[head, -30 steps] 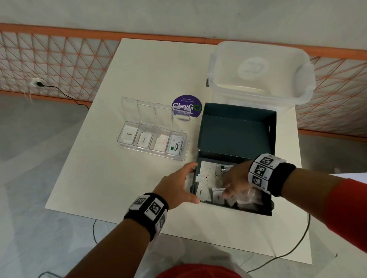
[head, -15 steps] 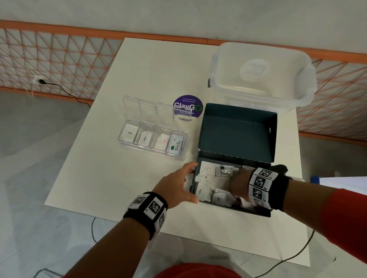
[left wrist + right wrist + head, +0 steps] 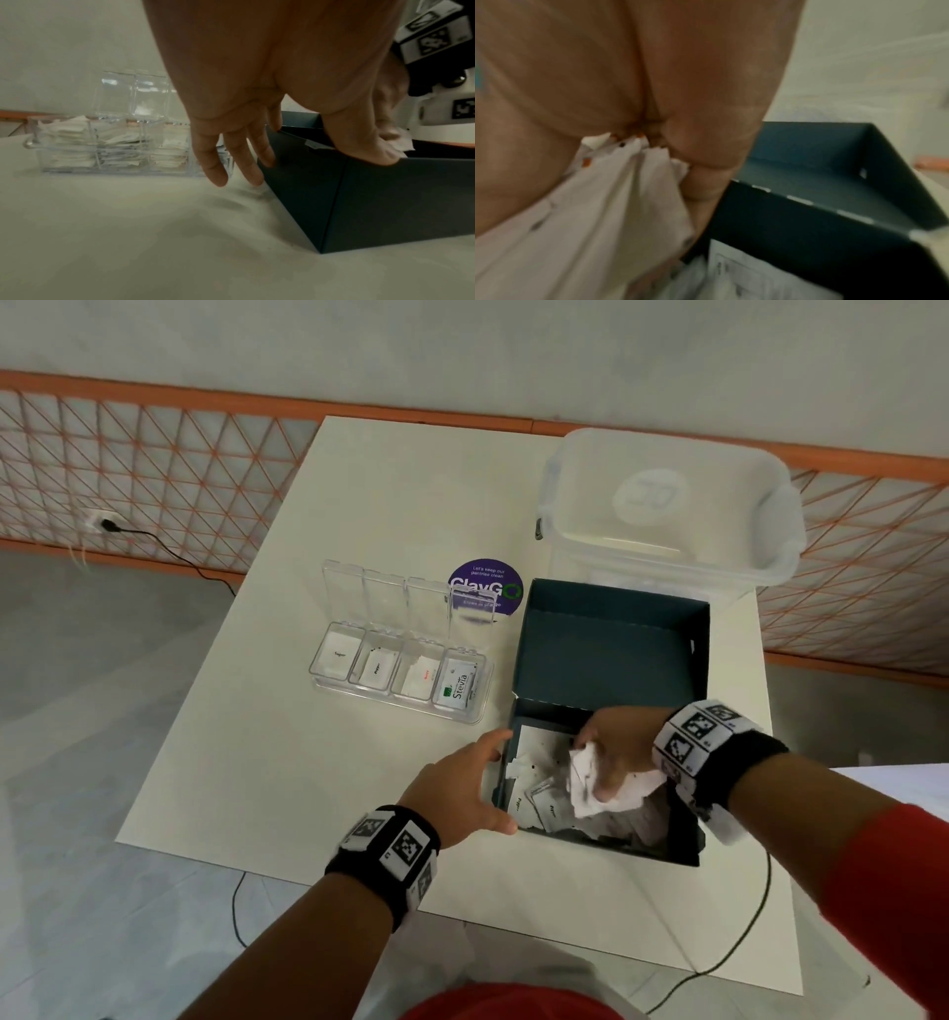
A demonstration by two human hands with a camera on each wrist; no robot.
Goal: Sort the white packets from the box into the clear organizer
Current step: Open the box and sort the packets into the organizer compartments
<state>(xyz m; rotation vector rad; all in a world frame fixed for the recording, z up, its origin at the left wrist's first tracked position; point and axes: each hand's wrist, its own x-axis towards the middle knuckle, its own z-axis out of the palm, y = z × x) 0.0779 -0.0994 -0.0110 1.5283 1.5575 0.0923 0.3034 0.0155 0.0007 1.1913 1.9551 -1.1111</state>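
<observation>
Matt dark cardboard box, crinkled white paper packets, glossy clear plastic organizer, frosted translucent plastic tub, smooth matt cream table, black cloth wristbands

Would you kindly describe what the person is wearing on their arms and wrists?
Each wrist carries a black band ringed with white square tags printed with black coded patterns: left wrist band, right wrist band. The right arm has a red sleeve; the left forearm is bare. Both hands are bare.
</observation>
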